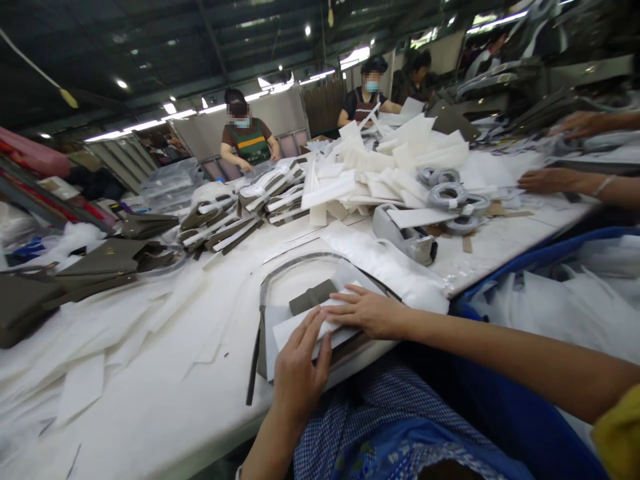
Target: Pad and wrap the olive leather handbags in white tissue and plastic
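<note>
A dark olive bag piece [313,297] lies at the table's near edge, with a grey wrapped strap [300,259] arching behind it. A folded white foam sheet [290,328] covers part of it. My left hand [303,357] rests on the sheet's near side, fingers spread forward. My right hand [370,312] lies on the sheet from the right, fingers stretched out flat and pointing left. The fingertips of both hands are close together on the sheet. Neither hand is wrapped round anything.
White sheets [400,157] are heaped at the back, beside grey coils [447,193] and a tape dispenser [407,233]. Stacked olive pieces [225,217] and bags [100,263] lie left. A blue-rimmed bin [560,250] stands right. Other people work across the table; another person's hands [550,180] reach in right.
</note>
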